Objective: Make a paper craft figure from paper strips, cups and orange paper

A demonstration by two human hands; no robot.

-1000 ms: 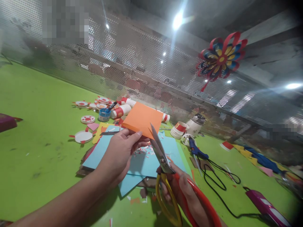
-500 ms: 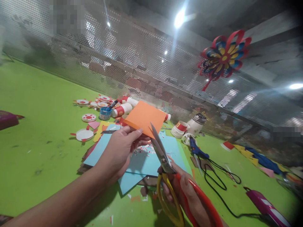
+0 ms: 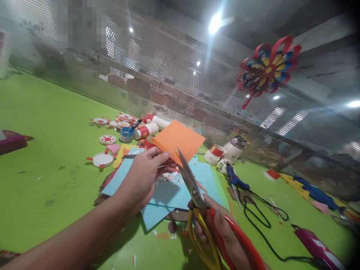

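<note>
My left hand point(image 3: 146, 172) pinches the near left edge of an orange sheet of paper point(image 3: 180, 139), holding it up over the table. Scissors point(image 3: 191, 182) with one red and one yellow handle are in my right hand point(image 3: 222, 228), fingers through the loops. Their blades point up and left and lie across the near corner of the paper, almost closed. Whether that corner sits between the blades I cannot tell. Under both hands is a stack of light blue paper point(image 3: 164, 193) strewn with small red and white scraps.
On the green table point(image 3: 70, 213) stand a blue paint jar point(image 3: 127, 135), paper cups point(image 3: 213, 154) and a white paper disc point(image 3: 102, 160). A blue glue gun point(image 3: 236, 178) lies on the right, its black cord looping toward a purple device point(image 3: 317, 245). Behind rises a perforated screen point(image 3: 174, 75).
The orange paper has turned slightly, its far right corner swinging to the right. Both hands keep their grip, and the whole view has shifted a little.
</note>
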